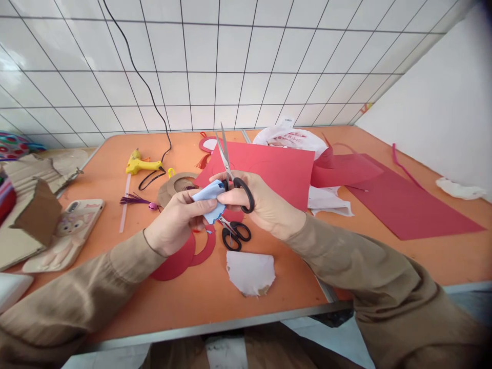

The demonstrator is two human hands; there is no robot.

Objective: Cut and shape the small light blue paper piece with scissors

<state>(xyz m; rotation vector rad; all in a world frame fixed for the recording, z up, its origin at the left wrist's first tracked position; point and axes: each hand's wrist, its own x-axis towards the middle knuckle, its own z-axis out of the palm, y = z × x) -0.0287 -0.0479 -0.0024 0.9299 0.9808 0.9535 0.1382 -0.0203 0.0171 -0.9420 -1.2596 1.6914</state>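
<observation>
Upward, away: scissors [229, 169] blades

Both sleeved arms are raised together; the left hand [175, 220] is pinched shut, the right hand [265, 205] curled closed.

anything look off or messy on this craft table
The white scrap near the table's front edge has a ragged, torn lower edge. A second pair of scissors lies under the hands while the right hand holds another pair.
</observation>
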